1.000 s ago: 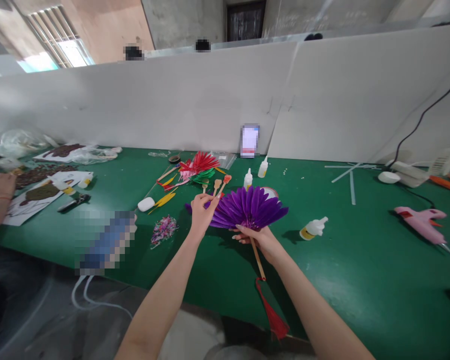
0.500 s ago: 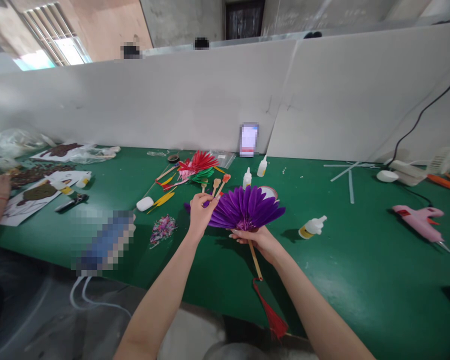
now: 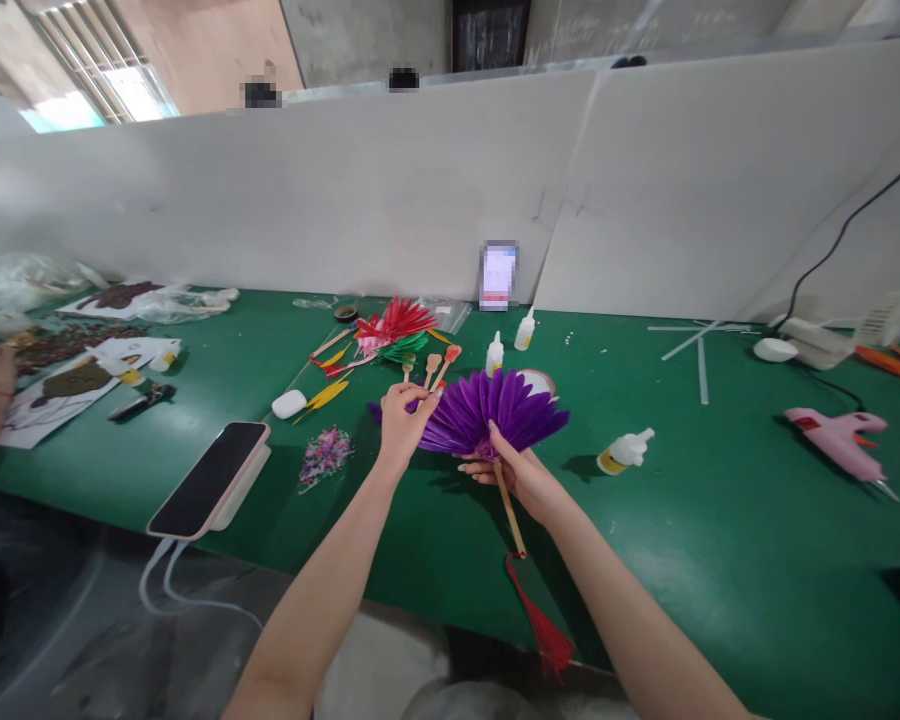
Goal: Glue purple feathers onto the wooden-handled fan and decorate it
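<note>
Feather fan and two hands above a green surface (image 3: 705, 540). Nearest, a red tassel (image 3: 550, 638) trails from the end of a wooden handle (image 3: 508, 510). The right hand (image 3: 523, 477) grasps the purple fan (image 3: 506, 408) where feathers meet handle: thumb across the front, remaining fingers extended behind. The left hand (image 3: 402, 425) lies at the fan's left edge, fingers bent toward the thumb; whether they pinch anything cannot be told. A glue bottle (image 3: 624, 453) stands to the right. Just beyond the left fingertips appear three wooden sticks (image 3: 433, 372); farther back lies a red feather bundle (image 3: 399, 325), before a white panel (image 3: 307, 200).
</note>
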Action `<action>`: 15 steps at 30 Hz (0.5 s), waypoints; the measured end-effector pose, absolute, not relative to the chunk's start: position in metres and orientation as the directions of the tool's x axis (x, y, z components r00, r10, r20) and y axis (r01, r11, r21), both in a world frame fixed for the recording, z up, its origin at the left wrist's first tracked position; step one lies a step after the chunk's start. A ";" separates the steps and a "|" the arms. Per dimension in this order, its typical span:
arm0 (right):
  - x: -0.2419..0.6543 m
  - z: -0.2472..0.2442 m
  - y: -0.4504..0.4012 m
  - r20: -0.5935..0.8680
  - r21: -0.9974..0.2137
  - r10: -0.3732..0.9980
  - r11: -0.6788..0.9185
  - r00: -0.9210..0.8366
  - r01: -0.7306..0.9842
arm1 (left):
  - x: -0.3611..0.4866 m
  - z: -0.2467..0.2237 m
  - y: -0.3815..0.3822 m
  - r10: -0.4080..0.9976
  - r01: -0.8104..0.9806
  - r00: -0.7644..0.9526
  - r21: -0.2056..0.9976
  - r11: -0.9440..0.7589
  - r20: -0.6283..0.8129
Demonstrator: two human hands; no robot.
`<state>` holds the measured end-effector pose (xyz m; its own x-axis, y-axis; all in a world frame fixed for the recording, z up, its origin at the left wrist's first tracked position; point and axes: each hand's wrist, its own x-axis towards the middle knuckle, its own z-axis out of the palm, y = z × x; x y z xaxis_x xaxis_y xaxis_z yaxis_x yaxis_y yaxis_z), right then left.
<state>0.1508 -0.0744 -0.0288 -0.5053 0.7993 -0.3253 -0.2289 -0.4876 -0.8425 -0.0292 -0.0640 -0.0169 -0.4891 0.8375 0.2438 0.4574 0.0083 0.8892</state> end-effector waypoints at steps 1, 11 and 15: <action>0.151 -0.028 -0.075 -0.319 -0.851 0.801 -0.477 -0.507 -0.219 | -0.029 -0.016 -0.064 0.838 0.455 -0.490 0.890 0.008 0.242; 0.150 -0.027 -0.076 -0.292 -0.867 0.804 -0.451 -0.518 -0.211 | -0.027 -0.016 -0.065 0.838 0.458 -0.488 0.889 0.005 0.246; 0.150 -0.029 -0.075 -0.296 -0.864 0.805 -0.455 -0.514 -0.215 | -0.028 -0.017 -0.065 0.841 0.462 -0.482 0.887 0.006 0.246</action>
